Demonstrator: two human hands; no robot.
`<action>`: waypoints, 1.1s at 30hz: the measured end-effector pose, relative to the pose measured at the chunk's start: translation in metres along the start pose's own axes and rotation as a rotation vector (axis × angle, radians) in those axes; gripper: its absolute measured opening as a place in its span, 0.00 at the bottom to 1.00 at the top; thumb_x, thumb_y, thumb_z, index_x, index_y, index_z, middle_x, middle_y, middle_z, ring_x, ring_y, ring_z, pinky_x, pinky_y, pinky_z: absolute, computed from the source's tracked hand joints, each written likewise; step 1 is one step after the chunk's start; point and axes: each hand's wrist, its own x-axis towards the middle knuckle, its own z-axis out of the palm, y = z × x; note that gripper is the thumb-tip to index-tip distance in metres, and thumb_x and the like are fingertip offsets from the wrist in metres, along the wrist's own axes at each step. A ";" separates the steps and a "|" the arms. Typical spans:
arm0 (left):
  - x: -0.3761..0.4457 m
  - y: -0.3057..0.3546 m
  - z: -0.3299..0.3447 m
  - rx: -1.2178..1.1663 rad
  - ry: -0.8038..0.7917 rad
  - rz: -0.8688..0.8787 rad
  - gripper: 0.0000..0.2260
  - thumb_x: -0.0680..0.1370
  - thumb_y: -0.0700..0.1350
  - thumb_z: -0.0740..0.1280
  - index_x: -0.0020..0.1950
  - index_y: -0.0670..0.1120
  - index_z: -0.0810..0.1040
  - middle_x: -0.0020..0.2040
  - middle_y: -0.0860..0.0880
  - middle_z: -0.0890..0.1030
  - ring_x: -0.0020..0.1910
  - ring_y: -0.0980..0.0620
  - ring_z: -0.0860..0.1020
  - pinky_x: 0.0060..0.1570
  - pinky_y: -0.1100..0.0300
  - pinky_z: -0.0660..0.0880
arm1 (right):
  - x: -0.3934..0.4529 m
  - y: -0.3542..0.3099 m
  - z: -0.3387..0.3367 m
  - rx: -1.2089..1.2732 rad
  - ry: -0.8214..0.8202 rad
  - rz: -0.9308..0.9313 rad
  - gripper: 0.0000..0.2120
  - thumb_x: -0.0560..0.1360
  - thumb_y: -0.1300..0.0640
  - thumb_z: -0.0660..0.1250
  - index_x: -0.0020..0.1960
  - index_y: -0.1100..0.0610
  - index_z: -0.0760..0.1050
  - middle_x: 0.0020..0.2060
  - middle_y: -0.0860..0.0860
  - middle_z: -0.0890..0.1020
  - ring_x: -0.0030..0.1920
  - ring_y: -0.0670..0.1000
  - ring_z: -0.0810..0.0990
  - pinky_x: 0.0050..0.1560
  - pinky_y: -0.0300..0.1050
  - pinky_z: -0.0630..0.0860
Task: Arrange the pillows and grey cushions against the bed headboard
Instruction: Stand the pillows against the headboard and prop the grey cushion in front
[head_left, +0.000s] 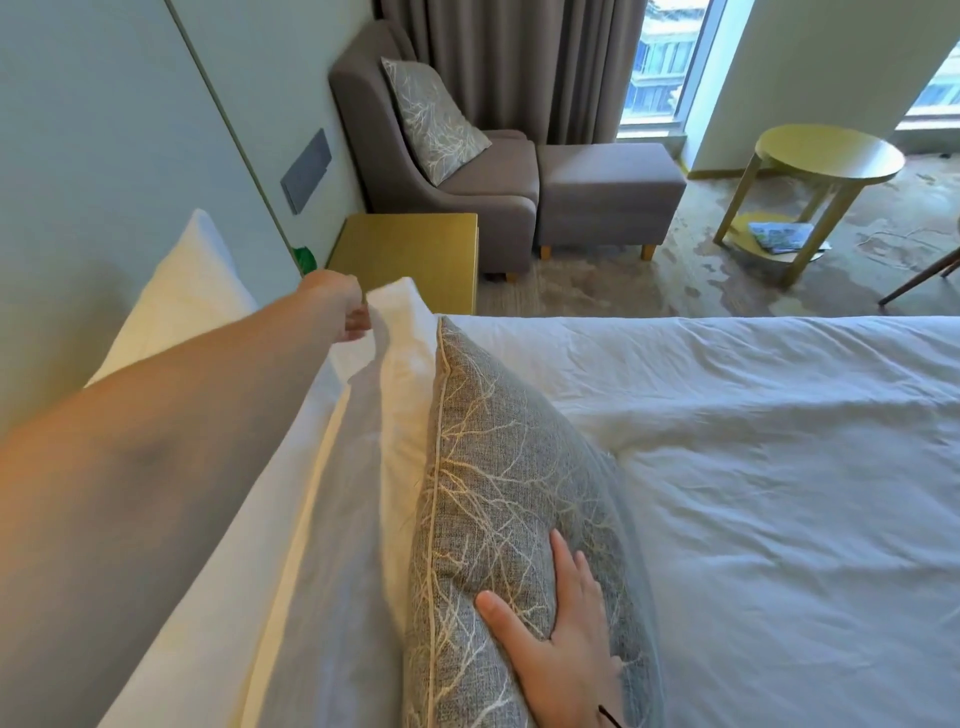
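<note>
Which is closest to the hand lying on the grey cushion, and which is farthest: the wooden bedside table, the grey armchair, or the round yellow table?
From the right hand resting on the grey cushion:
1. Wooden bedside table, just past the bed's far edge, by the wall.
2. Grey armchair, behind that table, in the corner by the curtain.
3. Round yellow table, far right, near the window.

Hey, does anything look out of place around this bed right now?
One grey cushion sits on the armchair, not at the headboard like the grey cushion on the bed. The duvet is wrinkled.
</note>
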 end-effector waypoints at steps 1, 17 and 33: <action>-0.004 -0.006 -0.002 0.054 -0.026 -0.015 0.14 0.83 0.50 0.57 0.63 0.43 0.69 0.48 0.43 0.81 0.42 0.46 0.82 0.47 0.51 0.81 | 0.001 0.001 0.001 0.004 0.003 0.000 0.47 0.51 0.13 0.57 0.63 0.17 0.38 0.77 0.34 0.43 0.78 0.46 0.45 0.71 0.74 0.46; -0.266 -0.165 -0.030 0.986 -0.095 0.585 0.31 0.69 0.78 0.55 0.29 0.50 0.70 0.22 0.53 0.72 0.22 0.57 0.71 0.25 0.61 0.64 | 0.011 0.007 -0.015 -0.004 -0.149 -0.066 0.44 0.59 0.15 0.55 0.70 0.23 0.44 0.78 0.39 0.48 0.78 0.47 0.47 0.72 0.71 0.49; -0.283 -0.210 -0.102 0.367 -0.155 0.422 0.24 0.77 0.44 0.67 0.26 0.48 0.59 0.22 0.54 0.57 0.22 0.56 0.56 0.23 0.67 0.63 | 0.020 0.033 0.010 0.395 -0.305 0.134 0.51 0.59 0.22 0.68 0.76 0.33 0.50 0.74 0.47 0.66 0.68 0.55 0.72 0.67 0.61 0.71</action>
